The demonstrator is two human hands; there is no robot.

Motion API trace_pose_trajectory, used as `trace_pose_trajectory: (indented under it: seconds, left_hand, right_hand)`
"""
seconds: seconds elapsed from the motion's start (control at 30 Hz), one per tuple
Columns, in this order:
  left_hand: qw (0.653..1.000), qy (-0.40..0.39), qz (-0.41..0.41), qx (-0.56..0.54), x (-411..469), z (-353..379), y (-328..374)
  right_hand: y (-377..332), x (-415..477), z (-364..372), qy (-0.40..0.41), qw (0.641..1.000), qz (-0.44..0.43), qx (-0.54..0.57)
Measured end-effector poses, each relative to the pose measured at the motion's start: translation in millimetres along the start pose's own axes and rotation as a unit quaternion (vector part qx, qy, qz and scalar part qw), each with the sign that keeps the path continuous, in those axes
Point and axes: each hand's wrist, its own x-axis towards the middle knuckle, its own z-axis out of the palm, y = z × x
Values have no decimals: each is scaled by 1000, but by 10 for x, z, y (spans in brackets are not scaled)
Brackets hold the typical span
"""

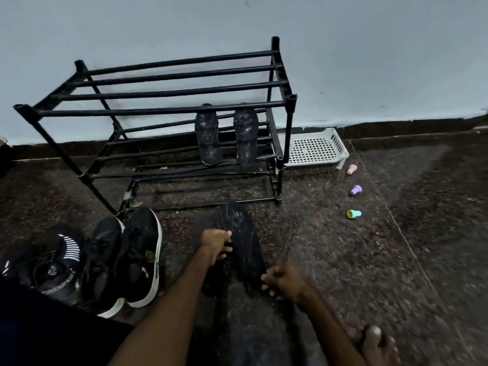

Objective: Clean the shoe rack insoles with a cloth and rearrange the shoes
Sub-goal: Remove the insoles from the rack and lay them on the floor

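On floor before shoe rack (169,92): your left hand (215,245) and right hand (284,282) clamp fingers on one insole (245,241); slack pinch could drop it, scattering grit onto shoes (140,254).

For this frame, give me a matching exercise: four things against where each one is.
Things:
1. single insole
2. pair of insoles
3. white tray
4. black shoes

Places:
a. on the floor by the rack's front left leg
b. held by the left hand and right hand
c. across the rack's bars
d. on the floor at the rack's right end

Pairs: 1-b, 2-c, 3-d, 4-a
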Motion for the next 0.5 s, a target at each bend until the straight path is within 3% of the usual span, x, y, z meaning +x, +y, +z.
trace_pose_trajectory:
  seconds: [0.17, 0.37, 0.5]
  left_hand:
    - [996, -8, -14, 83, 270, 173, -158]
    - [989, 29, -3, 144, 431, 272, -149]
    - [957, 127, 27, 260, 437, 64, -140]
  right_hand:
    - [208, 285, 33, 20, 999, 48, 9]
    - [166, 514, 100, 1, 994, 63, -84]
    - [163, 498, 114, 3, 985, 71, -156]
